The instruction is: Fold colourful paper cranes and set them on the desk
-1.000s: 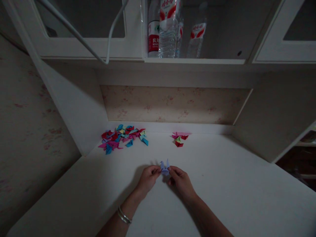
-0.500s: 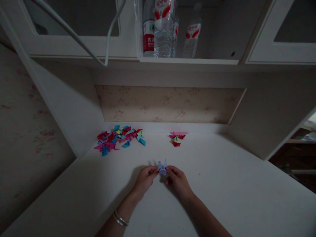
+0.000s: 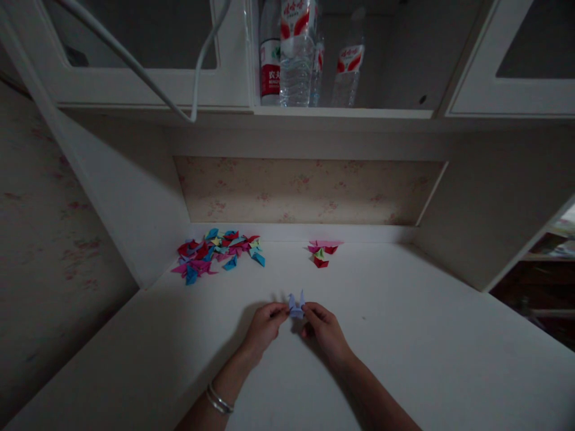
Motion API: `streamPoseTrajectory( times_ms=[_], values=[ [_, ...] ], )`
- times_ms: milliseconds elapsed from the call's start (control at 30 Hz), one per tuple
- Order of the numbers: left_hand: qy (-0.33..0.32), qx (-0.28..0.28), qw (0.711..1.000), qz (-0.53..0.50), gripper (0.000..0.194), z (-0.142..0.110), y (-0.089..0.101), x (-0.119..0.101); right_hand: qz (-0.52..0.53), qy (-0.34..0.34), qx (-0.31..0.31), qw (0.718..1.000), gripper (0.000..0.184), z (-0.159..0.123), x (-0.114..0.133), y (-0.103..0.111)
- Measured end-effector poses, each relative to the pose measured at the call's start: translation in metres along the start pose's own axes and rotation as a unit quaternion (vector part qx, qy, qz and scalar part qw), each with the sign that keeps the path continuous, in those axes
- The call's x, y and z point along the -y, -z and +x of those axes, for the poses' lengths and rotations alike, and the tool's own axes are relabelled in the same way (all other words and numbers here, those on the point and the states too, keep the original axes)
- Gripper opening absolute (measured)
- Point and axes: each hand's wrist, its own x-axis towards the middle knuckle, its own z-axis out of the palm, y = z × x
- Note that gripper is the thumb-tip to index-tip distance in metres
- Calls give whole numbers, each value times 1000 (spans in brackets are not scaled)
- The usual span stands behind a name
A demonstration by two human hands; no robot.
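Note:
Over the white desk, both hands pinch a small lavender folded paper piece with two points sticking up. My left hand, with bracelets on its wrist, grips the piece's left side with fingers closed. My right hand grips its right side the same way. A heap of several folded paper pieces in red, blue, pink and yellow lies at the back left. A smaller cluster of red, pink and green pieces lies behind the hands.
Water bottles stand on a shelf above the desk, between white cabinet doors. A white cable hangs down at the upper left. Flowered wallpaper backs the niche. A side panel bounds the desk at the right.
The view shifted slightly to the right and up between the oldest frame and now. Both hands keep pinching the lavender piece in about the same place.

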Motion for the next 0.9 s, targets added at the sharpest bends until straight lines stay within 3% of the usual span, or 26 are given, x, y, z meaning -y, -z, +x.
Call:
streamPoseTrajectory(
  times_ms=[567, 667, 733, 800, 900],
  values=[
    [0, 1, 1000, -18, 51, 1, 1, 5, -4, 2, 25, 1000, 42, 3, -3, 2],
    [12, -3, 1000, -29, 53, 3, 1, 8, -25, 3, -24, 999, 41, 26, 8, 26],
    [17, -8, 999, -27, 53, 5, 1, 9, -114, 34, -81, 990, 39, 50, 20, 54],
    [19, -11, 999, -23, 53, 7, -1, 8, -260, 65, -137, 953, 41, 78, 31, 85],
    [22, -13, 999, -21, 50, 7, -4, 6, -332, 64, -155, 928, 37, 116, 40, 123]
  ],
)
